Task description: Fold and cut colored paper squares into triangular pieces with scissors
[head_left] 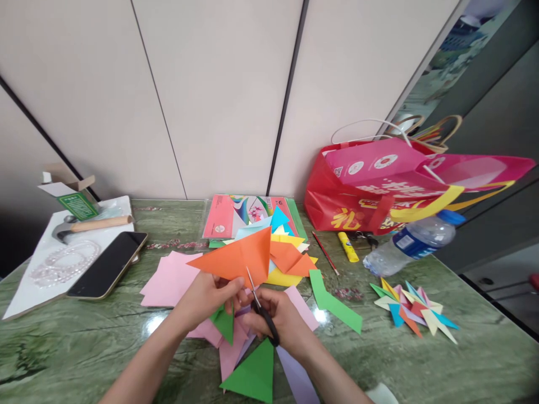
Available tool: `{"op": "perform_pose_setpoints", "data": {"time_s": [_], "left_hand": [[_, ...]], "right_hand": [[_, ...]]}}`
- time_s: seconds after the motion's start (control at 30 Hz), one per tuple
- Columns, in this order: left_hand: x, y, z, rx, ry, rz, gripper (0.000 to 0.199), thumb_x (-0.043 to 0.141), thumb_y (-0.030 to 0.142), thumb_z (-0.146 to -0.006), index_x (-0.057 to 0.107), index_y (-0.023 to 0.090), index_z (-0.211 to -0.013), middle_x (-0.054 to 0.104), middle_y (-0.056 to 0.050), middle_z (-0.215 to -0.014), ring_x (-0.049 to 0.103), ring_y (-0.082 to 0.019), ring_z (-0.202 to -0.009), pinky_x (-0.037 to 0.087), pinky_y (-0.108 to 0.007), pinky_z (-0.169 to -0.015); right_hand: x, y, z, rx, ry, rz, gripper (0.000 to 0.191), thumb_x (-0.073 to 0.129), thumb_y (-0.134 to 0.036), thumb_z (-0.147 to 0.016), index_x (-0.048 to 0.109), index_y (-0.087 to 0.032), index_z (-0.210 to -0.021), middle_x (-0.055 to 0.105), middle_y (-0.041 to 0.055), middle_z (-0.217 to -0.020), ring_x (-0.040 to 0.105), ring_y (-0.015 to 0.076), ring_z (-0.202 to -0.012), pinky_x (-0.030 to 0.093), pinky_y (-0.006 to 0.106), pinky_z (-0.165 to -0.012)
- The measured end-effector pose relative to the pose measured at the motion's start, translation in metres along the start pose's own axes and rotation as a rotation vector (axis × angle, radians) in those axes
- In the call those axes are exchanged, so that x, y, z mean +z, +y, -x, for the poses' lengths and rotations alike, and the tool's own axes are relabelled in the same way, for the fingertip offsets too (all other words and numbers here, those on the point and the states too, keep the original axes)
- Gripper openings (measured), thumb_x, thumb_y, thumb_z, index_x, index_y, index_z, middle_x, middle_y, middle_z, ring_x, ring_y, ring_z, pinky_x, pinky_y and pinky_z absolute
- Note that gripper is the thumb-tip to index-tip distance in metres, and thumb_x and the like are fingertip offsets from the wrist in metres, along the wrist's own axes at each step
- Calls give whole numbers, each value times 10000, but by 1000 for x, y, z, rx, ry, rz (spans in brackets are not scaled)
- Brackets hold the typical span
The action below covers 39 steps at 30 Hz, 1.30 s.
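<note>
My left hand (219, 294) grips the lower edge of a folded orange paper triangle (242, 255), held up over the table. My right hand (280, 317) is closed round black-handled scissors (261, 314), whose blades meet the paper's lower edge near its right side. Beneath both hands lie pink paper pieces, a small green piece (225, 322), a larger green triangle (255, 373) and a lilac strip (297, 373). A stack of pink paper (168, 280) is beside my left wrist. To the right of my right hand lies a bent green strip (334, 303).
Folded paper stars (415, 308) sit at the right, near a water bottle (416, 241), glue stick (347, 247) and pencil (325, 252). A red bag (349, 191) stands behind them. At left are a phone (109, 264), hammer (101, 223) and beads (65, 262) on a white board.
</note>
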State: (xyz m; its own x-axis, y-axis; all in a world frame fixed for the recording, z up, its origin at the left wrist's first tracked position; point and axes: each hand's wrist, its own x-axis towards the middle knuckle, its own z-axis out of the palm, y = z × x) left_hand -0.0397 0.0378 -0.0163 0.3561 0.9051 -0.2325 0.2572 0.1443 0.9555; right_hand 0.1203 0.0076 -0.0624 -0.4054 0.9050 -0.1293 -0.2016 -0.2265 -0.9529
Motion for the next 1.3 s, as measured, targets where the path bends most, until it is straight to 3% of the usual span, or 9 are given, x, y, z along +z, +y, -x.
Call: {"op": "perform_pose_setpoints", "data": {"time_s": [0.53, 0.8, 0.97, 1.3], "left_hand": [[-1, 4, 3, 50, -3, -6, 226, 557, 326, -787, 622, 142, -674, 653, -5, -602, 560, -113, -468, 443, -214, -469], [-1, 8, 2, 48, 192, 158, 261, 630, 373, -735, 638, 118, -793, 714, -51, -622, 669, -197, -584, 549, -294, -587], [3, 7, 1, -48, 195, 216, 234, 665, 337, -702, 666, 105, -734, 728, -71, -605, 689, -217, -584, 568, -303, -598], [2, 5, 2, -24, 145, 176, 194, 685, 286, -680, 668, 123, -784, 739, -45, -654, 694, -220, -610, 577, -307, -588]], "right_hand": [[-3, 4, 0, -10, 18, 26, 298, 761, -344, -606, 596, -137, -743, 501, -70, -483, 417, 49, -365, 307, 166, -371], [-3, 3, 1, -10, 22, 46, 305, 735, -374, -637, 591, -124, -737, 497, -64, -490, 414, 42, -365, 310, 163, -376], [-4, 4, 0, 48, 52, 5, 380, 774, -367, -582, 569, -136, -804, 512, -76, -482, 433, 48, -361, 307, 159, -377], [2, -7, 1, 39, 0, -141, 477, 854, -273, -440, 600, -130, -816, 583, -18, -667, 516, 114, -597, 403, 214, -557]]}}
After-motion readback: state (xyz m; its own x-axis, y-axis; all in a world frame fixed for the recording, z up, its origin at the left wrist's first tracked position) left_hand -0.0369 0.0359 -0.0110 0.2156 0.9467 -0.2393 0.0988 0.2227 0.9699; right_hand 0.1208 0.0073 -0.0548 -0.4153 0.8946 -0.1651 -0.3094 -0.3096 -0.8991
